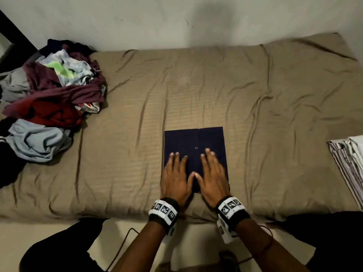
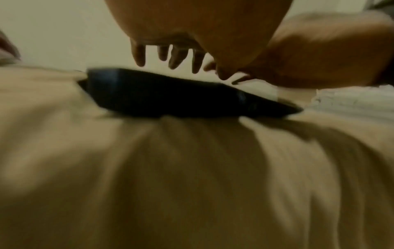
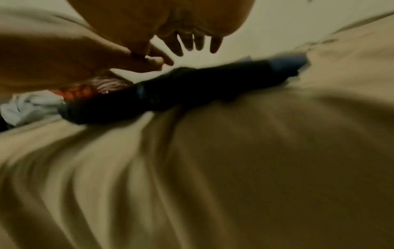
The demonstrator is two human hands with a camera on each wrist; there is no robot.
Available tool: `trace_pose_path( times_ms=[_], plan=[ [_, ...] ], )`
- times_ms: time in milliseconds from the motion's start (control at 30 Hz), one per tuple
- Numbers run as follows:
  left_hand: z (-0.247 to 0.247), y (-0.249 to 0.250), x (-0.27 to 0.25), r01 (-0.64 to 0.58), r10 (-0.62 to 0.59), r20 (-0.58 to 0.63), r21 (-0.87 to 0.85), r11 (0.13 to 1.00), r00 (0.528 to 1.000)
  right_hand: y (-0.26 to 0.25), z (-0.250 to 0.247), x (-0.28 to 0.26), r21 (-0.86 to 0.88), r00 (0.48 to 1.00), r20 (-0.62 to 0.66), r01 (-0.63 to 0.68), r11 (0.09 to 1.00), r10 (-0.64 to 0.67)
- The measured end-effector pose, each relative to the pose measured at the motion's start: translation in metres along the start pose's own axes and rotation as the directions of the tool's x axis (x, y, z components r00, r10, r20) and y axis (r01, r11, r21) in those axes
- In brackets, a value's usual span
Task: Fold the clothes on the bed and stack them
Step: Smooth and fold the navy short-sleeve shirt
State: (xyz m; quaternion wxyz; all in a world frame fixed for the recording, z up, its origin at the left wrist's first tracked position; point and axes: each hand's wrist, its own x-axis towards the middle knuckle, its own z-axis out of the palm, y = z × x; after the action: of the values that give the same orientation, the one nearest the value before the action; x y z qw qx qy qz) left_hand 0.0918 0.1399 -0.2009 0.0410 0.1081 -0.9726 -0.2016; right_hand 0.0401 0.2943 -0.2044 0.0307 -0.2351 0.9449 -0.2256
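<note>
Your left hand (image 1: 175,177) and right hand (image 1: 213,176) hover over the folded navy shirt (image 1: 193,141), fingers (image 1: 177,160) straight and released, on the tan bed (image 1: 216,91) against a pale wall (image 1: 157,18); unfolded clothes (image 1: 53,97) far left.

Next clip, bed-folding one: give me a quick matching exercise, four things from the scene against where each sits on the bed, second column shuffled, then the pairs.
Things:
1. navy folded shirt
2. unfolded clothes pile
3. folded striped stack
4. left hand

Places:
A. at the bed's right edge
B. heaped on the bed's left end
C. flat on the near-left part of the navy shirt
D. middle of the bed, near the front edge

Pairs: 1-D, 2-B, 3-A, 4-C
</note>
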Motion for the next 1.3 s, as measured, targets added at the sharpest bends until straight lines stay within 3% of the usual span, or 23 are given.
trace_pose_path(
  times_ms=[33,100,233,500,667,733,833,900,1000,1067,1133,1200,1300],
  plan=[
    [0.014,-0.002,-0.002,-0.067,0.061,0.093,0.066,0.996,0.994,-0.001,0.013,-0.004,-0.018,0.996,0.081,0.04,0.999,-0.039],
    [0.03,-0.018,-0.008,-0.058,0.035,0.197,0.11,0.992,0.98,0.012,0.028,-0.013,-0.087,0.987,0.158,0.015,0.996,-0.001],
    [0.034,-0.044,-0.021,0.045,-0.052,0.151,0.048,0.998,0.987,0.043,0.032,-0.023,-0.183,0.975,0.22,-0.002,0.983,0.043],
    [0.034,-0.076,-0.033,-0.151,0.144,0.194,0.023,0.988,0.97,0.07,0.012,-0.04,-0.203,0.966,0.242,0.143,0.969,-0.092],
    [0.027,-0.081,-0.03,-0.153,0.177,0.185,-0.14,0.978,0.967,0.085,-0.001,-0.031,-0.154,0.939,0.292,0.232,0.96,-0.18],
    [0.017,-0.084,-0.025,-0.051,0.092,0.155,-0.251,0.967,0.984,0.08,-0.008,-0.017,-0.065,0.952,0.255,0.191,0.979,-0.169],
    [-0.01,-0.078,-0.011,0.093,-0.03,0.164,-0.388,0.917,0.986,0.067,-0.038,0.0,-0.018,0.969,0.244,-0.025,1.0,0.029],
    [-0.032,-0.07,-0.005,0.101,-0.065,0.108,-0.385,0.917,0.992,0.06,-0.064,0.015,0.007,0.957,0.259,-0.135,0.991,0.129],
    [-0.072,-0.053,-0.002,0.095,-0.141,-0.058,-0.484,0.87,0.988,0.049,-0.111,0.03,0.205,0.982,0.114,-0.17,0.964,0.149],
    [-0.098,-0.04,-0.001,0.044,-0.17,-0.148,-0.613,0.789,0.974,0.041,-0.139,0.034,0.487,0.987,0.055,-0.157,0.859,0.149],
    [-0.123,-0.027,0.003,-0.022,-0.136,-0.165,-0.711,0.703,0.977,0.032,-0.157,0.04,0.753,0.981,0.061,-0.167,0.637,0.184],
    [-0.136,-0.023,0.013,-0.045,-0.096,-0.136,-0.771,0.635,0.986,0.028,-0.167,0.046,0.838,0.975,0.081,-0.18,0.515,0.208],
    [-0.13,-0.026,0.034,0.025,-0.093,-0.036,-0.814,0.58,0.995,0.031,-0.167,0.06,0.861,0.96,0.151,-0.246,0.445,0.237]
  ],
)
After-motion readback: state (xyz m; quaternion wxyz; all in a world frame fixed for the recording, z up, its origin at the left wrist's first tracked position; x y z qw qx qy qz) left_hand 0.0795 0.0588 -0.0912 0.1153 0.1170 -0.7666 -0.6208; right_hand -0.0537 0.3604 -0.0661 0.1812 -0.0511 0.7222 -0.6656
